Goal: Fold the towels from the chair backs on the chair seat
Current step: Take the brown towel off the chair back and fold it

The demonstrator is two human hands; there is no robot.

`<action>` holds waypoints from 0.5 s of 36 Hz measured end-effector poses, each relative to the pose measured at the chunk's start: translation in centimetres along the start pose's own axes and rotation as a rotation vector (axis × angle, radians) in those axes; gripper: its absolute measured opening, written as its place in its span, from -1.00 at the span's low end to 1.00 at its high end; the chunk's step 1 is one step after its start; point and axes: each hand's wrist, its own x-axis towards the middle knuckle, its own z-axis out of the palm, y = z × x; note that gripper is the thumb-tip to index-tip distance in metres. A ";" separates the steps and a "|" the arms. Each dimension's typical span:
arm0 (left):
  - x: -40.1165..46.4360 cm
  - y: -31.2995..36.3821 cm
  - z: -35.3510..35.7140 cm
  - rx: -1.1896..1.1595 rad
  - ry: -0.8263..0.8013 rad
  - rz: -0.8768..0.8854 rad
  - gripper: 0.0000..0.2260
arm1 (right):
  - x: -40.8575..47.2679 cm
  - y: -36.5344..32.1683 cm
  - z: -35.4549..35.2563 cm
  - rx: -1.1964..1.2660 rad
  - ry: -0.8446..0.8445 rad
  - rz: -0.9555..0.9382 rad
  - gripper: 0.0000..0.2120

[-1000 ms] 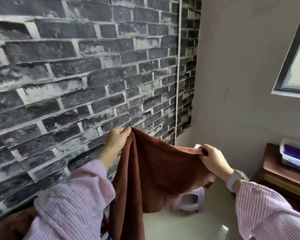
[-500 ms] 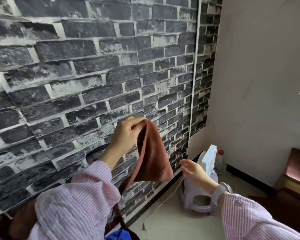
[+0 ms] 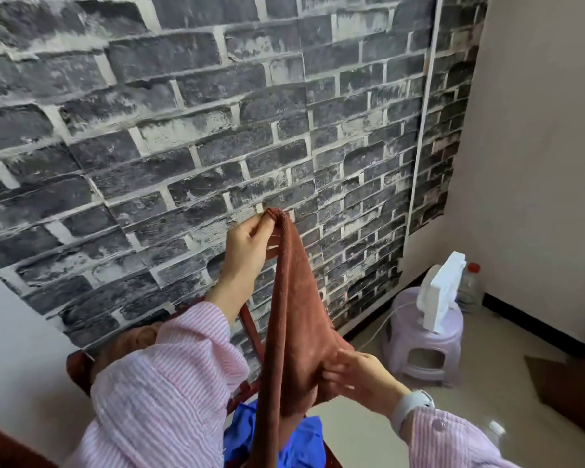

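- Since the earlier frame, the right hand [image 3: 358, 373] has dropped from mid-air to the lower part of the rust-brown terry towel [image 3: 296, 319]; its fingers [image 3: 335, 375] pinch the hanging cloth.
- Left hand [image 3: 247, 246]: fingers pinch the doubled top corners, raised overhead, probably so the towel hangs straight for halving.
- Towel hangs above the red-brown wooden chair [image 3: 250, 329], beside a blue cloth [image 3: 304, 444].
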 end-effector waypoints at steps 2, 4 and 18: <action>-0.1 -0.4 0.0 -0.001 0.020 -0.026 -0.82 | 0.2 -0.2 0.4 0.034 0.038 -0.037 -0.86; -0.4 -0.4 -0.1 -0.028 0.031 -0.053 -0.81 | 0.3 -0.2 0.5 -0.012 0.083 -0.062 -0.86; -1.7 0.8 -1.4 -0.292 0.082 -0.091 -0.83 | 2.4 0.7 3.0 0.096 0.100 -0.158 -0.54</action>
